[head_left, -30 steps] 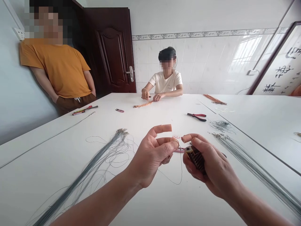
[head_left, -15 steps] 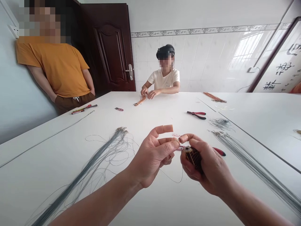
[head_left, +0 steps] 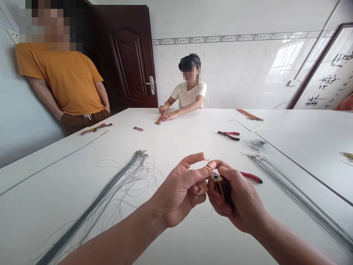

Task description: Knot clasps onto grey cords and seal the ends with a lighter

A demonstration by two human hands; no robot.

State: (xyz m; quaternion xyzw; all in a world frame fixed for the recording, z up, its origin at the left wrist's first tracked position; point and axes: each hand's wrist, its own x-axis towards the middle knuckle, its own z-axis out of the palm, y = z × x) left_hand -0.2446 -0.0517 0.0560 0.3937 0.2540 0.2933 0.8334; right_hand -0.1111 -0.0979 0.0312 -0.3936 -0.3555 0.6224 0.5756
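Observation:
In the middle of the view, my left hand (head_left: 183,186) is closed in a pinch, index finger raised. A thin grey cord (head_left: 205,216) hangs below the fingertips; its pinched end is mostly hidden. My right hand (head_left: 239,198) wraps round a dark lighter (head_left: 224,189) with gold edges and a round metal nozzle on top. The nozzle sits close to the left fingertips, and the right index finger reaches over to them. Behind the right hand lies a tool with a red handle (head_left: 252,177), partly covered.
A long bundle of grey cords (head_left: 110,191) with metal clasps lies left, another grey bundle (head_left: 292,195) right. Pliers (head_left: 228,135) and a thread tangle (head_left: 256,145) lie beyond. Across the white table (head_left: 176,143) a seated person (head_left: 190,94) handles orange cords; another person (head_left: 63,81) stands left.
My two hands have come together: the lighter has moved left, and its nozzle is now right by the left fingertips. The seated person's hands have shifted left over the orange cords.

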